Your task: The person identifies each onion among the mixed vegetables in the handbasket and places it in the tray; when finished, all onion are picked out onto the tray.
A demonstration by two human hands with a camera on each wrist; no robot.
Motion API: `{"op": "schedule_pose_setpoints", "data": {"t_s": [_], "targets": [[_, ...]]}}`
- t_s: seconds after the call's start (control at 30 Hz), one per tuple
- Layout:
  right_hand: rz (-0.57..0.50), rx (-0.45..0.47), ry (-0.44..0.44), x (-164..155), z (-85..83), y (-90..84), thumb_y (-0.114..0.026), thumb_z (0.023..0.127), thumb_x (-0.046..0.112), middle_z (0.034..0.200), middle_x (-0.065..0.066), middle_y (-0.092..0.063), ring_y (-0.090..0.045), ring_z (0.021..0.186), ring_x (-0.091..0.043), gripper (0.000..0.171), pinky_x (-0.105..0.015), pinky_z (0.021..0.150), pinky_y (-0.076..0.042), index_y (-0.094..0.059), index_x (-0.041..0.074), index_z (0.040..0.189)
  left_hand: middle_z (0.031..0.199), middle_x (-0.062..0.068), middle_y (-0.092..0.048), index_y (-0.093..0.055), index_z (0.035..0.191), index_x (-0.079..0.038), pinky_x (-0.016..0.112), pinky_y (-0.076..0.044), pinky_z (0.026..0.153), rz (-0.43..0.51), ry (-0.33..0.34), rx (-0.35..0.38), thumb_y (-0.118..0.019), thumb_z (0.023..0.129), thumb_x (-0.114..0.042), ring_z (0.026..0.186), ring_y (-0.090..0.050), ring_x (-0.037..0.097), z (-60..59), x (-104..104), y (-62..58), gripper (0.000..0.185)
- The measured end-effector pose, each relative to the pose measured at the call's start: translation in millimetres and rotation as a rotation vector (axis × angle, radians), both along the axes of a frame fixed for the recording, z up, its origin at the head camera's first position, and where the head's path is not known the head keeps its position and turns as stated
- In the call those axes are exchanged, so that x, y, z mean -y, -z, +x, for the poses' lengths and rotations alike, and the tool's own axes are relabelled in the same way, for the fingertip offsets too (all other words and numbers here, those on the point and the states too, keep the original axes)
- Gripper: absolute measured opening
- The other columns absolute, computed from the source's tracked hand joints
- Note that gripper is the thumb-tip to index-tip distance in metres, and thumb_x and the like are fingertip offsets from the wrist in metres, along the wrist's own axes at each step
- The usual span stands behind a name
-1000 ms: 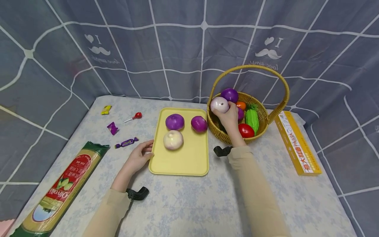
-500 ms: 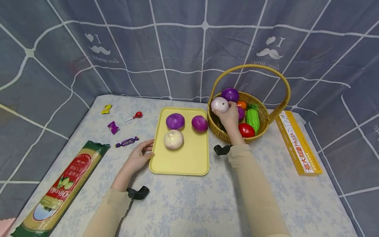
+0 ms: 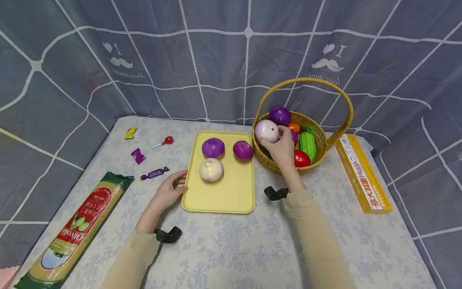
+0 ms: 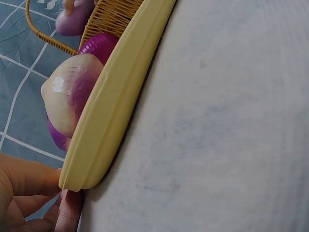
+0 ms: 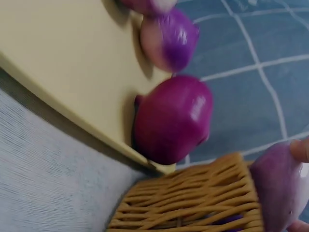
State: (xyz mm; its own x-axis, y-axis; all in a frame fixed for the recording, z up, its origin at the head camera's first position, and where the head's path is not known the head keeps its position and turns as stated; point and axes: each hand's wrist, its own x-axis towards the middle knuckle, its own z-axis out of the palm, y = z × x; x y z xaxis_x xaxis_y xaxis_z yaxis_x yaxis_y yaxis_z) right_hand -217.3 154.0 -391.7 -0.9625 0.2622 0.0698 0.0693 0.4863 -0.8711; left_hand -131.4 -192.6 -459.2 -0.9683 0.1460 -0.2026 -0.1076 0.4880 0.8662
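My right hand (image 3: 281, 146) holds a pale purple-and-white toy onion (image 3: 267, 131) at the left rim of the wicker basket (image 3: 268, 162), its fingers and thumb round the near side. In the right wrist view that onion (image 5: 278, 186) shows just beyond the basket wall, fingertips at its edge. With its fingertips, my left hand (image 3: 169, 190) pinches the left edge of the yellow tray (image 3: 223, 200); in the left wrist view fingers (image 4: 29, 176) lie at the tray's corner. On the tray are a white turnip-like onion (image 3: 211, 170), a purple onion (image 3: 213, 148) and a magenta onion (image 3: 243, 151).
Inside the basket lie a dark purple vegetable (image 3: 279, 116), a red one (image 3: 301, 158) and a green one (image 3: 307, 145), below a tall arched handle (image 3: 306, 81). A pasta box (image 3: 362, 174) stands right, a pasta bag (image 3: 73, 233) left, with wrapped candies (image 3: 155, 173) and a lollipop (image 3: 167, 140).
The right hand has turned slightly, its wrist shifting right and nearer, and the pale onion has moved a little left. The left hand and the tray stay put.
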Motion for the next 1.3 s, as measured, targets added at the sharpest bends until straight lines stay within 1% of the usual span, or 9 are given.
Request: {"op": "schedule_pose_setpoints", "data": {"t_s": [0.2, 0.43, 0.5, 0.67, 0.77, 0.83, 1.0, 1.13, 1.3], "targets": [[-0.059, -0.035, -0.071, 5.7, 23.9, -1.7, -0.082, 0.077, 0.025, 0.136, -0.017, -0.051, -0.055, 0.123, -0.029, 0.076, -0.042, 0.106, -0.047, -0.044, 0.004, 0.138, 0.14, 0.022, -0.049, -0.037, 0.15, -0.001, 0.042, -0.047, 0.098, -0.01, -0.008, 0.001, -0.054, 0.096, 0.001, 0.123, -0.052, 0.035, 0.0, 1.0, 4.7, 0.057], [-0.116, -0.014, -0.169, 16.5, 46.3, 4.5, -0.084, 0.076, 0.023, 0.138, -0.016, -0.048, -0.053, 0.125, -0.028, 0.079, -0.041, 0.108, -0.045, -0.04, 0.003, 0.14, 0.138, 0.024, -0.05, -0.038, 0.149, 0.002, 0.042, -0.047, 0.097, -0.009, 0.007, -0.022, -0.054, 0.095, 0.001, 0.122, -0.053, 0.037, -0.4, 1.3, 7.4, 0.056], [-0.115, -0.013, -0.19, 20.0, 52.9, 6.5, -0.084, 0.076, 0.021, 0.138, -0.016, -0.048, -0.052, 0.125, -0.028, 0.08, -0.041, 0.108, -0.045, -0.04, 0.003, 0.14, 0.139, 0.023, -0.05, -0.038, 0.149, 0.001, 0.041, -0.047, 0.097, -0.005, 0.004, -0.019, -0.054, 0.095, 0.001, 0.122, -0.053, 0.037, -0.7, 1.1, 7.8, 0.056], [-0.074, -0.038, -0.231, 29.1, 71.1, 10.1, -0.086, 0.073, 0.022, 0.136, -0.015, -0.047, -0.051, 0.124, -0.028, 0.083, -0.043, 0.108, -0.044, -0.04, 0.002, 0.14, 0.139, 0.023, -0.05, -0.038, 0.15, 0.0, 0.039, -0.049, 0.096, -0.01, 0.005, -0.013, -0.055, 0.096, 0.0, 0.123, -0.053, 0.036, -1.2, -0.3, 9.0, 0.057], [-0.083, -0.039, -0.269, 34.6, 78.9, 14.1, -0.087, 0.073, 0.02, 0.137, -0.016, -0.047, -0.05, 0.125, -0.028, 0.085, -0.042, 0.109, -0.044, -0.04, 0.001, 0.141, 0.139, 0.024, -0.05, -0.038, 0.149, 0.001, 0.04, -0.049, 0.096, -0.015, 0.005, -0.024, -0.055, 0.095, 0.0, 0.122, -0.053, 0.037, -1.2, -0.4, 8.6, 0.057], [-0.081, -0.026, -0.298, 38.1, 82.2, 17.7, -0.086, 0.073, 0.019, 0.139, -0.016, -0.046, -0.049, 0.128, -0.029, 0.085, -0.043, 0.11, -0.043, -0.039, 0.001, 0.142, 0.138, 0.023, -0.05, -0.038, 0.149, 0.001, 0.041, -0.048, 0.097, -0.015, -0.001, -0.023, -0.055, 0.095, 0.0, 0.122, -0.053, 0.037, -1.3, -0.1, 8.1, 0.057], [0.014, 0.025, -0.351, 45.1, 86.0, 28.3, -0.085, 0.075, 0.023, 0.139, -0.016, -0.045, -0.047, 0.131, -0.031, 0.087, -0.044, 0.108, -0.044, -0.038, 0.002, 0.144, 0.139, 0.023, -0.05, -0.038, 0.149, 0.001, 0.041, -0.048, 0.097, -0.006, 0.004, -0.023, -0.054, 0.095, 0.001, 0.123, -0.053, 0.037, -2.4, 1.0, 7.9, 0.057], [0.086, 0.03, -0.364, 49.2, 84.6, 34.3, -0.086, 0.072, 0.026, 0.133, -0.016, -0.048, -0.051, 0.126, -0.031, 0.084, -0.045, 0.102, -0.047, -0.044, 0.003, 0.141, 0.139, 0.025, -0.049, -0.038, 0.149, 0.003, 0.041, -0.048, 0.097, 0.002, 0.012, -0.026, -0.054, 0.095, 0.002, 0.123, -0.053, 0.037, -2.5, 1.7, 8.1, 0.056], [0.125, 0.048, -0.355, 51.0, 80.1, 38.5, -0.087, 0.071, 0.027, 0.131, -0.017, -0.049, -0.052, 0.122, -0.032, 0.083, -0.047, 0.101, -0.046, -0.046, 0.003, 0.138, 0.139, 0.025, -0.049, -0.037, 0.149, 0.003, 0.045, -0.047, 0.099, -0.004, 0.014, -0.026, -0.054, 0.095, 0.001, 0.122, -0.053, 0.038, -1.6, 1.8, 7.9, 0.056]]}}
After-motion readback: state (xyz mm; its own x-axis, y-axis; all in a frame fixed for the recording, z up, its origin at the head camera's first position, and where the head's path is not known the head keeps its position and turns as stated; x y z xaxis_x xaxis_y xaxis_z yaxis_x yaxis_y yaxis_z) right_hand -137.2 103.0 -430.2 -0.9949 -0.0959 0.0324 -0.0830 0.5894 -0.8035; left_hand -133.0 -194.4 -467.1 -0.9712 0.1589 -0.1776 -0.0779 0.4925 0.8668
